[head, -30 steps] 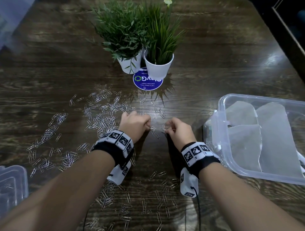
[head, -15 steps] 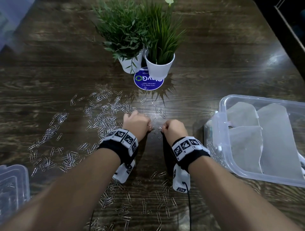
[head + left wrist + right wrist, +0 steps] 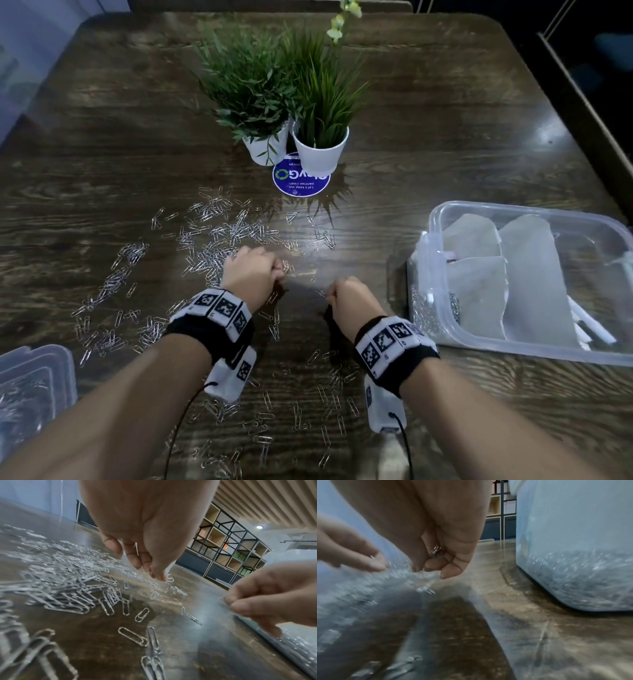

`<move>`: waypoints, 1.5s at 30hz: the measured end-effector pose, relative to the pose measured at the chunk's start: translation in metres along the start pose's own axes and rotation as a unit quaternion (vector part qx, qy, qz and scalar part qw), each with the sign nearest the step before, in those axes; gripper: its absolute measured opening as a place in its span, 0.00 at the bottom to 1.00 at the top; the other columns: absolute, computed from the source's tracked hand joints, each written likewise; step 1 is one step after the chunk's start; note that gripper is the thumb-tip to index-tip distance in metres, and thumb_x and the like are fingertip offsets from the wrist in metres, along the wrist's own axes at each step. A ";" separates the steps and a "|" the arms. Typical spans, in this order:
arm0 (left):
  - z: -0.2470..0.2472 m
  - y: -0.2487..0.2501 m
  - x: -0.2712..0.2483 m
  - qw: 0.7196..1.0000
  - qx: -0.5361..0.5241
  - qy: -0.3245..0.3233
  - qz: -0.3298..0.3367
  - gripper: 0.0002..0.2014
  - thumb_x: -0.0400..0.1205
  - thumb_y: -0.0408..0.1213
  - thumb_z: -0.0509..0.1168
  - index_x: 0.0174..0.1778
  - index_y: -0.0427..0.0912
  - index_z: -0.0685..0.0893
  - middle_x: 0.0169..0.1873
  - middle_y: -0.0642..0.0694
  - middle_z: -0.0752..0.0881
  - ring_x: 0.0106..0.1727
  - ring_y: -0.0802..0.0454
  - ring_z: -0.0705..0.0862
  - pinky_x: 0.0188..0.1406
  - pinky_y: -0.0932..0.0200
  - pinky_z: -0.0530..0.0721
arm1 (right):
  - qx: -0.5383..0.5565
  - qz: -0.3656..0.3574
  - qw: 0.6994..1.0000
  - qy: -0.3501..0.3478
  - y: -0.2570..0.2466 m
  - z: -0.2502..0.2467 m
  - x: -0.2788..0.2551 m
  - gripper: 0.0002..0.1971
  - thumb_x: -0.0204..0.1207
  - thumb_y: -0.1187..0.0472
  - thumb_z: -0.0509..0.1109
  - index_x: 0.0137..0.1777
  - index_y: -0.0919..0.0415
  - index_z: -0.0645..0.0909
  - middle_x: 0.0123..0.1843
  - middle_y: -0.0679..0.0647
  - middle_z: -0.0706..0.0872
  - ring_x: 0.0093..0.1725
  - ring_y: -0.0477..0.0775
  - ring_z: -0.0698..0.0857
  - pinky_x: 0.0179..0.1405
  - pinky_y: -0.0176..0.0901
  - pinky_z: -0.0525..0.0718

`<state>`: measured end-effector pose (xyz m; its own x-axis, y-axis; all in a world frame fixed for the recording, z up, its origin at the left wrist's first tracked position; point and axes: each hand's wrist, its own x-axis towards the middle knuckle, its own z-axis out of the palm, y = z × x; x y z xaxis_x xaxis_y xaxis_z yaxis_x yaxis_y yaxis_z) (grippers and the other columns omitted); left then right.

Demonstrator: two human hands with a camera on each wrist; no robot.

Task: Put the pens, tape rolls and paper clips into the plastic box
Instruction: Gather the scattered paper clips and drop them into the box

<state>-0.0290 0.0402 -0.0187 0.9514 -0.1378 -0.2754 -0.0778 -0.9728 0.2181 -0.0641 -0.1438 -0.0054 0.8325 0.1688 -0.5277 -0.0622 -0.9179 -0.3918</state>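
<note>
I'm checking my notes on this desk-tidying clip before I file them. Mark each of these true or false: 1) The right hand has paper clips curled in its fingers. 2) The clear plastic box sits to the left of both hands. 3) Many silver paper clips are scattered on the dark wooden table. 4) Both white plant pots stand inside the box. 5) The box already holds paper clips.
1) True: the right hand grips silver paper clips.
2) False: the clear plastic box sits to the right of both hands.
3) True: they lie across the dark wooden table, around the left hand.
4) False: the two white plant pots stand on the table.
5) True: a layer shows through its wall.
</note>
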 end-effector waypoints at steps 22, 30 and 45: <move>-0.065 0.190 -0.057 0.959 -0.210 0.028 0.189 0.05 0.78 0.43 0.71 0.43 0.45 0.87 0.42 0.52 0.82 0.48 0.54 0.76 0.57 0.55 0.75 | 0.227 0.076 0.948 0.207 0.109 -0.114 -0.118 0.09 0.84 0.63 0.65 0.49 0.64 0.86 0.37 0.58 0.88 0.40 0.60 0.88 0.44 0.40 0.88; -0.049 0.233 -0.058 0.970 -0.039 0.011 0.238 0.17 0.74 0.56 0.71 0.58 0.59 0.85 0.56 0.59 0.81 0.63 0.51 0.67 0.61 0.49 0.66 | 0.279 0.083 0.929 0.228 0.121 -0.119 -0.135 0.11 0.85 0.61 0.62 0.50 0.62 0.86 0.46 0.60 0.89 0.39 0.52 0.89 0.48 0.55 0.89; -0.066 0.120 -0.026 0.989 -0.091 0.065 0.098 0.15 0.80 0.57 0.62 0.58 0.58 0.82 0.60 0.54 0.79 0.66 0.50 0.71 0.66 0.48 0.71 | 0.262 -0.048 0.933 0.241 0.043 -0.127 -0.114 0.11 0.83 0.54 0.66 0.45 0.58 0.86 0.39 0.53 0.88 0.43 0.55 0.88 0.51 0.54 0.86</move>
<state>-0.0432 -0.0603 0.0763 0.9547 -0.2833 -0.0907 -0.2206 -0.8790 0.4228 -0.0916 -0.2485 0.1335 0.9911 -0.0554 -0.1211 -0.1305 -0.5836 -0.8015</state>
